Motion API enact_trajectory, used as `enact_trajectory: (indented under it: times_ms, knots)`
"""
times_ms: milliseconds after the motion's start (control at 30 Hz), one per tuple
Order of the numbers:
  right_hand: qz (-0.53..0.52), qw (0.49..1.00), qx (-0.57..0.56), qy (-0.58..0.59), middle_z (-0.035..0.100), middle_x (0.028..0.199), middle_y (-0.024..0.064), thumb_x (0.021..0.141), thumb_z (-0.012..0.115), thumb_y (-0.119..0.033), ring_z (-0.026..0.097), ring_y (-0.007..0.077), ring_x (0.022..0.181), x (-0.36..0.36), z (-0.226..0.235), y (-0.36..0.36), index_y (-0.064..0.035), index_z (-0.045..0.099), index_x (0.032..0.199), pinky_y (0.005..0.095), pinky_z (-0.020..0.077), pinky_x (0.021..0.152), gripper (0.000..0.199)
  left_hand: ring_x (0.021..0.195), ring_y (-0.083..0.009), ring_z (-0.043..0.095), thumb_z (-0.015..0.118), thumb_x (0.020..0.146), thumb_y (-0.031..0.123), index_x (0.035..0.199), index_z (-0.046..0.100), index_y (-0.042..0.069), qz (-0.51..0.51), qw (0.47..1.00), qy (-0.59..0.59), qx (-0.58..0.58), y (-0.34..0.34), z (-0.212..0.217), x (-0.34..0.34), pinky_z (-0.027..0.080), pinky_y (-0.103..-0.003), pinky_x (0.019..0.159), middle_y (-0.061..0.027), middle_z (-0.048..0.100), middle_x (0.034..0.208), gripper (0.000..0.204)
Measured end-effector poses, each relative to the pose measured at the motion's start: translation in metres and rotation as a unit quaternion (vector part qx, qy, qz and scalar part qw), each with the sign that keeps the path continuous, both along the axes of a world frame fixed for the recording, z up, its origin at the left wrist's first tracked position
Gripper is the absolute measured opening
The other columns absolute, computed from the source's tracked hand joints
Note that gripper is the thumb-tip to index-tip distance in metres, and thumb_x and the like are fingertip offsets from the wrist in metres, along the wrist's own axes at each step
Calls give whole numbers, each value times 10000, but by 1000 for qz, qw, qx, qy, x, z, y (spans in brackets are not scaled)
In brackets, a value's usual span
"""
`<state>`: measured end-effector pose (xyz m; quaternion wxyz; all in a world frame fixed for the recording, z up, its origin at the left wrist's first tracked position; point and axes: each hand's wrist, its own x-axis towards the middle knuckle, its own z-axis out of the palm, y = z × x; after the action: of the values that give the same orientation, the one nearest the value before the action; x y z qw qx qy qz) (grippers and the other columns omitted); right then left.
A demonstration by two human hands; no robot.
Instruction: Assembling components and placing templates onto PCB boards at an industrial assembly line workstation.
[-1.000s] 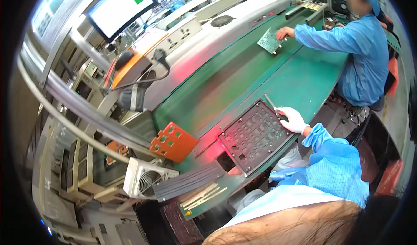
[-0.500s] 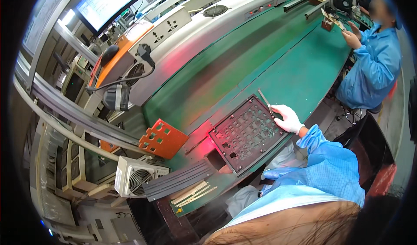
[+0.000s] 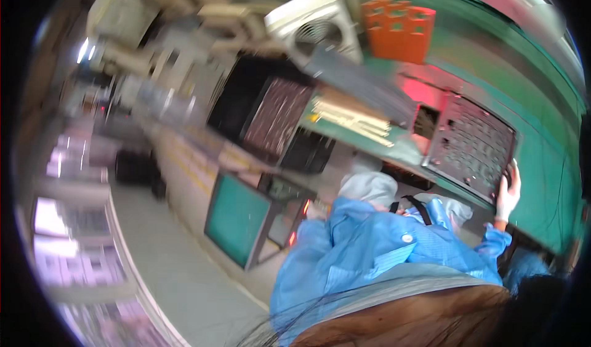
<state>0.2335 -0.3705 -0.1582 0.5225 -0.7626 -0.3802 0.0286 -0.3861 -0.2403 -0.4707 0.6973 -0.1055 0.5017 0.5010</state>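
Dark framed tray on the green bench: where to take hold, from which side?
Probably take the dark framed tray by its border at the right end, coming from the person's side: it lies flat near the front edge of the green bench, the right grip is at that end, and the straight border offers cleaner hold than the patterned middle.

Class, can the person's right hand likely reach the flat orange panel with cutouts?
Probably, with a stretch: the dark rectangular perforated fixture lies between the right hand and orange panel, but nothing tall visibly blocks the way over.
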Motion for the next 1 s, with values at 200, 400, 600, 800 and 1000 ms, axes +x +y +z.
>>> enact_trajectory:
  times_ms: [200, 400, 600, 800, 1000]
  knots:
    - [-6, 996, -84, -13, 485, 1332, 145, 920, 506, -95, 479, 219, 1206, 11, -4, -22, -4, 414, 1346, 317, 357, 1022, 444, 858, -192, 502, 418, 898, 334, 815, 518, 190, 65, 997, 34, 10, -4, 29, 39, 396, -377, 700, -17, 532, 837, 193]
    - [20, 996, -76, -47, 490, 1328, 159, 906, 567, -155, 490, 246, 1201, 18, -12, -1, 19, 427, 1324, 341, 380, 1015, 474, 662, -233, 499, 461, 889, 416, 787, 512, 94, 253, 958, 115, -66, -19, 34, 24, 386, -377, 564, -71, 566, 782, 342]
    - [-12, 992, -112, -62, 509, 1306, 162, 897, 585, -183, 514, 253, 1169, 7, 1, -4, -1, 459, 1306, 348, 401, 992, 465, 1183, -424, 470, 392, 947, 401, 1229, 428, -67, 292, 942, 117, -116, -40, 34, 31, 383, -541, 991, -279, 486, 1268, 548]
    - [-39, 989, -131, -49, 535, 1280, 147, 886, 600, -214, 542, 256, 1125, 11, 0, -3, -17, 485, 1292, 347, 434, 953, 465, 1145, -420, 504, 398, 944, 415, 1223, 434, -68, 313, 934, 116, -128, -55, 26, 21, 425, -530, 953, -269, 504, 1252, 558]
    - [-34, 987, -135, -78, 547, 1272, 130, 883, 604, -218, 543, 244, 1124, 19, -4, -6, -40, 491, 1296, 340, 450, 930, 463, 1116, -414, 507, 404, 910, 446, 1218, 447, -32, 321, 929, 134, -124, -54, 23, 25, 386, -512, 968, -273, 540, 1178, 571]
